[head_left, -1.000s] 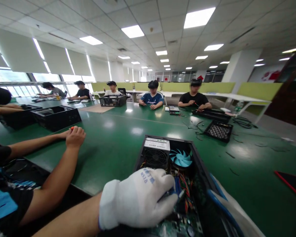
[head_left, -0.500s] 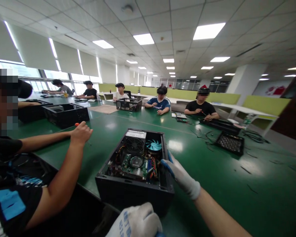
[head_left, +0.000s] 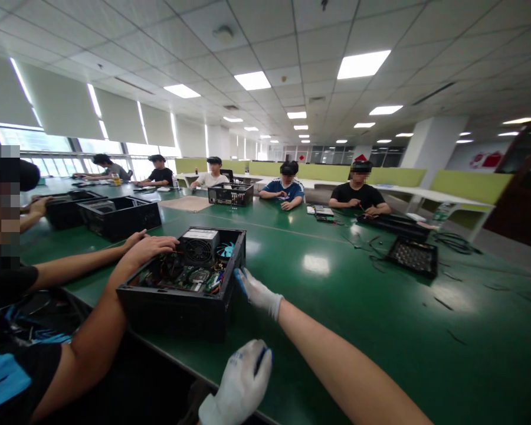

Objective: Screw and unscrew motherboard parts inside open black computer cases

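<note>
A black computer case [head_left: 172,313] with its top off lies on the green table [head_left: 336,342]. Inside it I see a power supply [head_left: 199,245], a light-blue fan [head_left: 225,250] and a circuit board. My right hand [head_left: 259,293], in a white glove with blue fingertips, rests against the case's right wall from outside, fingers stretched out. My left hand [head_left: 243,378], gloved alike, is near the table's front edge, apart from the case. Its fingers are curled, and their inside is hidden. A co-worker's hand [head_left: 153,249] touches the case's left side.
Two more black cases [head_left: 119,218] stand at the left beside the co-worker. Across the table sit several people, with another case [head_left: 230,193] among them. To the right are a black tray-like part [head_left: 412,257], black cables [head_left: 458,242] and scattered scraps.
The case has slid left towards the co-worker, with my right hand moving along at its side. The co-worker's hand has come down onto the case. My left hand now shows more fully.
</note>
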A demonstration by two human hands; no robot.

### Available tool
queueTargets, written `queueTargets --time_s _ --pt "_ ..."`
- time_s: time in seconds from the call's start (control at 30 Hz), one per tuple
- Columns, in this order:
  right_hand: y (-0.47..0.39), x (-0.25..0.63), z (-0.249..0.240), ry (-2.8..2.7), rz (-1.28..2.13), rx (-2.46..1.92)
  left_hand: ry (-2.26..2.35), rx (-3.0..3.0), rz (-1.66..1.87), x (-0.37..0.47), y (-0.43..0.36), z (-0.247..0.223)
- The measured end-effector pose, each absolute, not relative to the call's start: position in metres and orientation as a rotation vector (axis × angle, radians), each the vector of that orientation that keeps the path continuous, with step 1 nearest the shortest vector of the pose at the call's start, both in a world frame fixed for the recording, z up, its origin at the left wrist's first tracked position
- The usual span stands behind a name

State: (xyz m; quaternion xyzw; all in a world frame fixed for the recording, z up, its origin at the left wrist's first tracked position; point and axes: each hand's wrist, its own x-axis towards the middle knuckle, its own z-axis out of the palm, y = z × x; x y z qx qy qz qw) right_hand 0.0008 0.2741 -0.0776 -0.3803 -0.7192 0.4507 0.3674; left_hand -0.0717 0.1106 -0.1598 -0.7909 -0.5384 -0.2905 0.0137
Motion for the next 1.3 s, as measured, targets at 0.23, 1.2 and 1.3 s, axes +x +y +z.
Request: queueTargets --time_s 0.23,1.2,1.3 --pt "0.225 0.106 -0.124 -2.088 1.013 -1.15 -1.819 -2.147 -1.236 -0.048 0.119 -0.203" --pt "0.058 0.397 -0.185 -2.221 -0.333 -1.714 -2.123 -2.156 -0.788 -0.03 0.108 -0.165" --pt "0.053 0.384 -0.175 -2.131 -0.252 -1.783 -2.137 -2.168 -0.765 -0.03 0.102 -0.16"
